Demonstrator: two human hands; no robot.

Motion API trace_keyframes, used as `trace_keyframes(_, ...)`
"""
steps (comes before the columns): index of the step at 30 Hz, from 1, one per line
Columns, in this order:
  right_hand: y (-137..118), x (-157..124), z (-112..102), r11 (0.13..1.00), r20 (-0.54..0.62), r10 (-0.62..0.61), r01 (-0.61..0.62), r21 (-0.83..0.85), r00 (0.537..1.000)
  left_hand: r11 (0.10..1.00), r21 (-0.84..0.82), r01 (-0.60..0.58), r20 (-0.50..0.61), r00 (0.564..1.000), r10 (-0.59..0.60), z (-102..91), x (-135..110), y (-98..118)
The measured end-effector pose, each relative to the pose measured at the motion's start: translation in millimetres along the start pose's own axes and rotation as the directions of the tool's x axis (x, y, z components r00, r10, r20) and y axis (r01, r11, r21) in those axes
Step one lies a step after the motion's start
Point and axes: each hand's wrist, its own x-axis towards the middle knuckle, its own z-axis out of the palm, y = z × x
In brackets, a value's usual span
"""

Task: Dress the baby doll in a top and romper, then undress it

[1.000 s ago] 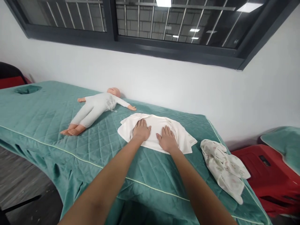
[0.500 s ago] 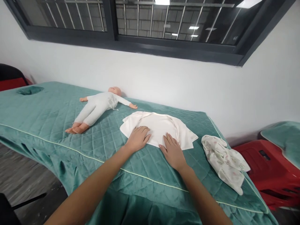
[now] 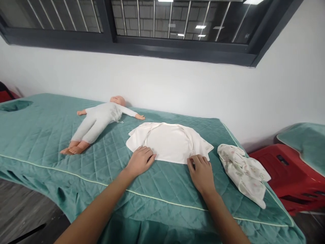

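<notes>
A white baby shirt (image 3: 170, 142) lies spread on the green quilted bed cover (image 3: 165, 183), its sides folded inward. My left hand (image 3: 141, 161) is at the shirt's near left edge, with fingers curled over the cloth and the thumb beside them. At the near right edge, my right hand (image 3: 201, 171) pinches the cloth between thumb and fingers. The undersides of both hands are hidden. Farther left, a baby doll (image 3: 99, 120) in a white body suit lies on its back, arms spread.
A crumpled printed white cloth (image 3: 243, 173) lies near the bed's right end. Beyond that end stand red plastic stools (image 3: 284, 176) with a green cushion (image 3: 304, 142) on top. A white wall (image 3: 177, 88) with a dark-framed window runs along the back. The bed has a face hole (image 3: 16, 105) at left.
My hands have moved apart, from lying flat on the shirt's middle to its near left and right edges. Their fingers have curled in. The shirt's near edge looks straighter. The view has shifted slightly.
</notes>
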Motion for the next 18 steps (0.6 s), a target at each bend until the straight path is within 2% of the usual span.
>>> trace_keyframes(5,12,21,-4,0.978,0.121,-0.206,0.210,-0.016,0.971,1.000,0.004,0.006,-0.008,1.000,-0.006,0.2,0,-1)
trace_keyframes(8,19,27,-6,0.960,0.159,-0.266,0.275,-0.040,0.951,1.000,0.008,0.012,-0.021,1.000,-0.012,0.8,-1,-1)
trace_keyframes(12,23,23,-6,0.961,0.162,-0.226,0.247,-0.127,0.961,1.000,0.012,0.024,-0.029,0.999,-0.023,1.3,-2,1)
trace_keyframes(14,23,21,-6,0.973,0.120,-0.191,0.204,-0.112,0.974,0.999,0.019,0.028,-0.044,0.999,-0.027,0.9,-2,1)
trace_keyframes(16,18,22,-5,0.990,0.032,-0.140,0.140,0.005,0.990,0.999,0.024,0.037,-0.076,0.997,-0.035,0.4,-3,1)
trace_keyframes(18,9,31,-2,0.977,-0.039,-0.069,0.075,0.202,0.997,0.997,0.014,0.071,-0.121,0.990,-0.069,0.4,-3,1)
